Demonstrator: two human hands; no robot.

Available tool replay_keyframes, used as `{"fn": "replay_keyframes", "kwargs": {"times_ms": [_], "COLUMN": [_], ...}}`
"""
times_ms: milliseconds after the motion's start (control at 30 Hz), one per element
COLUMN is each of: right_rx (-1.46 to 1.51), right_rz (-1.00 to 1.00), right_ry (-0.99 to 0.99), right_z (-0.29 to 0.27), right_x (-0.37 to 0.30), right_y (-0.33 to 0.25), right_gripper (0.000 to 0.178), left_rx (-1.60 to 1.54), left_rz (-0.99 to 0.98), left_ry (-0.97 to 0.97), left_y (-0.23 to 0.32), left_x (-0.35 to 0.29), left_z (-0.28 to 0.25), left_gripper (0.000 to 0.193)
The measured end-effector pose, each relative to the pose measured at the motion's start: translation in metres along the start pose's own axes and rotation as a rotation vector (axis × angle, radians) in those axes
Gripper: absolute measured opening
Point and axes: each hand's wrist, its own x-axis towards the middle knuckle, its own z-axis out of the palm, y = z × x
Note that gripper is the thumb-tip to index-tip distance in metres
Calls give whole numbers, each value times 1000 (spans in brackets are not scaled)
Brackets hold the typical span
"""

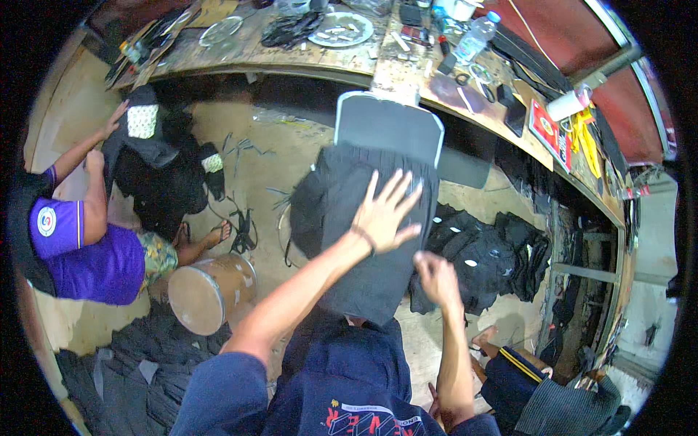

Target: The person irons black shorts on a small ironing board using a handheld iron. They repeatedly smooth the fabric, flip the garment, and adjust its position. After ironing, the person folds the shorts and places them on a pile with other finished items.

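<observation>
A black garment (pixel 367 240) is drawn over a dark grey board (pixel 389 123) with a pale rim, which juts from the table towards me. My left hand (pixel 389 211) lies flat on the garment with fingers spread, a dark band round its wrist. At the garment's right edge is my right hand (pixel 438 280), its fingers curled closed. Whether cloth is pinched in them is hidden. Below and to the right of the board, a pile of black garments (pixel 483 251) with small white patches rests on the floor.
The cluttered wooden table (pixel 320 62) holds a plate (pixel 340 30), a plastic bottle (pixel 476 38) and yellow cloth (pixel 584 142). At left, a person in purple (pixel 98 251) handles dark cloth near a round drum (pixel 207 291). Another person (pixel 552 392) sits low at right. Dark fabric (pixel 138 370) covers the lower-left floor.
</observation>
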Motion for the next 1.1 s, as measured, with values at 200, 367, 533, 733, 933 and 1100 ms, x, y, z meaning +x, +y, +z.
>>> {"fn": "replay_keyframes", "kwargs": {"times_ms": [200,367,533,733,933,1100], "right_rx": [-95,-78,-14,0,86,-1], "right_rz": [97,215,222,174,56,170], "right_ry": [-170,-37,-60,-27,-111,-122], "right_z": [-40,-25,-39,-27,-22,-38], "right_x": [74,68,62,72,84,75], "right_y": [-22,-32,-38,-23,0,-28], "right_gripper": [81,76,76,75,66,65], "left_rx": [120,242,743,454,191,-49], "left_rz": [66,62,-32,81,246,21], "left_ry": [-89,-657,-806,-221,335,192], "left_y": [-54,-26,-13,-47,-72,-88], "left_x": [113,118,140,118,81,101], "left_z": [-5,-59,-86,-47,-28,-23], "left_gripper": [90,77,60,39,37,49]}}
